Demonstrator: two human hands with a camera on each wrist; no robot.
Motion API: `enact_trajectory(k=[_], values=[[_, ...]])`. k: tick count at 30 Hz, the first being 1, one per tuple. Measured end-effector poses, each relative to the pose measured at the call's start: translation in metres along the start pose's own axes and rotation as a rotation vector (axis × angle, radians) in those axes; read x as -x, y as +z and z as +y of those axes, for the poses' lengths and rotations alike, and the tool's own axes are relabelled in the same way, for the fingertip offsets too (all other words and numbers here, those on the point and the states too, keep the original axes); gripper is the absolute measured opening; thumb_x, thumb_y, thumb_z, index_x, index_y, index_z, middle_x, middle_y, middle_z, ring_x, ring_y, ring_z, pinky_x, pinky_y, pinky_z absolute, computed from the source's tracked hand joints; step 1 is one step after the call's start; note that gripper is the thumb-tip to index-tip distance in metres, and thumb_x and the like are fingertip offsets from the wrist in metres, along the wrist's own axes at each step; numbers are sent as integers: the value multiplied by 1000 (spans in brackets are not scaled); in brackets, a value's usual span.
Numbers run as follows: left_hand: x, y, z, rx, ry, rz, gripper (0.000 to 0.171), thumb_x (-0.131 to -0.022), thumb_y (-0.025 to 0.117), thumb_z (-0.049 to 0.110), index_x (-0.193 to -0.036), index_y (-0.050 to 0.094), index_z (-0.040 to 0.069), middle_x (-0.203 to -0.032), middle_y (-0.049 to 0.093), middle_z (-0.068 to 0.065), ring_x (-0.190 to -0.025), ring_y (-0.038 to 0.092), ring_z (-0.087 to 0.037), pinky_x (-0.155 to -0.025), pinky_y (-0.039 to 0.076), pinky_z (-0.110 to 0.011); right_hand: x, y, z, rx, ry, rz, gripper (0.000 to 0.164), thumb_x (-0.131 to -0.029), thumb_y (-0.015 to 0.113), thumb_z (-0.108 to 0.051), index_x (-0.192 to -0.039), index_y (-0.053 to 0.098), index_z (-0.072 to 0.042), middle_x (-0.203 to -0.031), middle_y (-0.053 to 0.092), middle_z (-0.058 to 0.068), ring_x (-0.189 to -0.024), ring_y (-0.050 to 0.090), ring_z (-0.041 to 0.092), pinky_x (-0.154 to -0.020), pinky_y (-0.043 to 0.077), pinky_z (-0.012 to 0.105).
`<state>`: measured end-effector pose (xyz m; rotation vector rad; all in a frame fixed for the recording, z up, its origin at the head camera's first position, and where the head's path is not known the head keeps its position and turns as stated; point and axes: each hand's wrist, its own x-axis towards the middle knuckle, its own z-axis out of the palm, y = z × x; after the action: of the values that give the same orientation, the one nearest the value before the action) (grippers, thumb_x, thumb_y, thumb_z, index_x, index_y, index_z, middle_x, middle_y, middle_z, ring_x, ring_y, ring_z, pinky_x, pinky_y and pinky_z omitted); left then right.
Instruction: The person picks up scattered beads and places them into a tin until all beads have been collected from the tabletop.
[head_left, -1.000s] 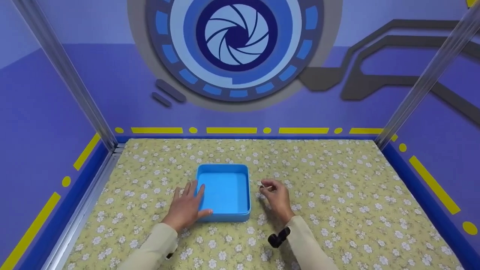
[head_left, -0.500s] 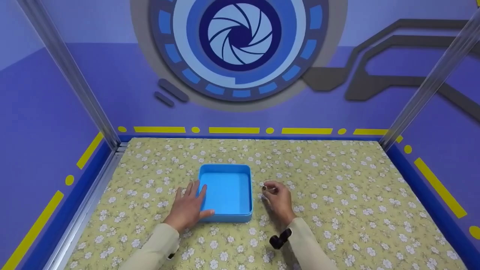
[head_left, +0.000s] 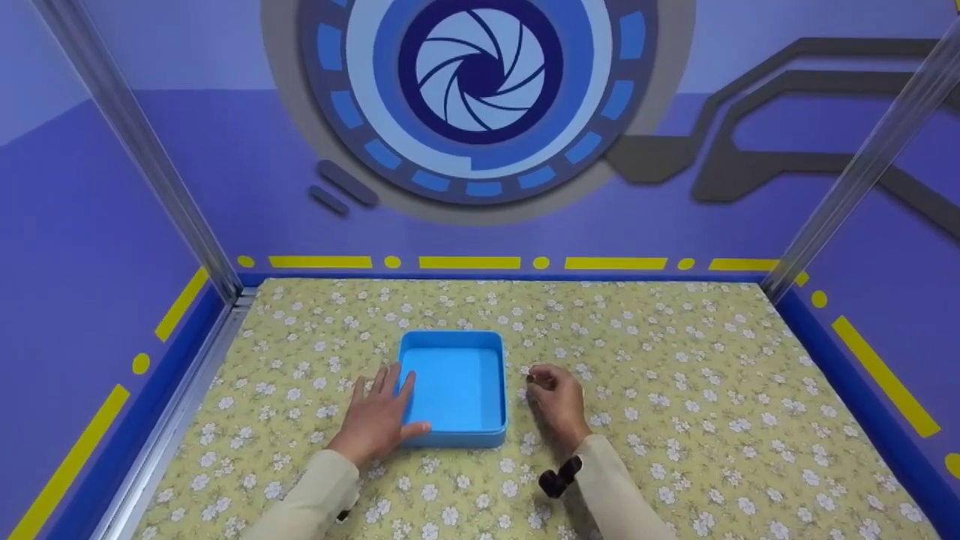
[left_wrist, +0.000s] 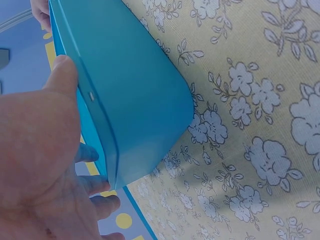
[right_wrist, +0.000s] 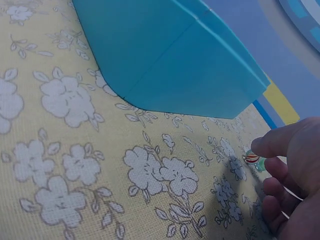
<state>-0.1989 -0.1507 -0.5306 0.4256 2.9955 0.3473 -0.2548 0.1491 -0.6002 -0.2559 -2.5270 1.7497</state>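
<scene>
A square, shallow blue box (head_left: pixel 454 390) lies on the floral cloth with its hollow side up. My left hand (head_left: pixel 373 420) rests at its left side, fingers spread and fairly straight over the left rim, thumb over the front corner. In the left wrist view the thumb (left_wrist: pixel 64 75) lies on the rim. Right of the box, my right hand (head_left: pixel 559 397) pinches a small glassy marble (right_wrist: pixel 251 157) between thumb and fingertips. Red and white stripes show on it, and a green glassy patch (right_wrist: pixel 260 164) shows beside it, partly hidden by the fingers.
A yellow floral cloth (head_left: pixel 697 375) covers the table. Purple-blue panels (head_left: pixel 480 236) with yellow dashes enclose it at the back and sides. Metal posts stand at the back left (head_left: pixel 161 165) and back right (head_left: pixel 862 172) corners.
The head view has shifted slightly. My left hand keeps its place on the box, and my right hand stays beside it with only a small movement at the fingertips.
</scene>
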Motion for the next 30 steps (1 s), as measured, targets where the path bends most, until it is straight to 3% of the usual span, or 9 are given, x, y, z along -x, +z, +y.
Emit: enact_trajectory(k=[15,25,30], values=[[1,1,1,-25,10,17,86,-87,60,58,-151,33,7,-157,25,-23,-145,24,-42,-115,17,-65,-2,7,2,37,-4,36,22,-85,65,-1,-106,71,-4,-99,69,10,-86,61,20,-75,51,31],[0,2,0,-32,17,23,85,-87,60,57,-150,34,6,-157,26,-23,-145,26,-42,-113,20,-65,-5,12,0,81,80,68,19,-86,64,-3,-101,73,-11,-100,68,7,-89,61,21,-76,52,33],[1,1,0,-26,19,26,85,-87,61,57,-150,34,6,-157,26,-23,-145,26,-43,-114,19,-65,-6,13,1,118,57,70,16,-86,63,0,-95,71,-10,-96,67,7,-85,59,20,-72,49,32]])
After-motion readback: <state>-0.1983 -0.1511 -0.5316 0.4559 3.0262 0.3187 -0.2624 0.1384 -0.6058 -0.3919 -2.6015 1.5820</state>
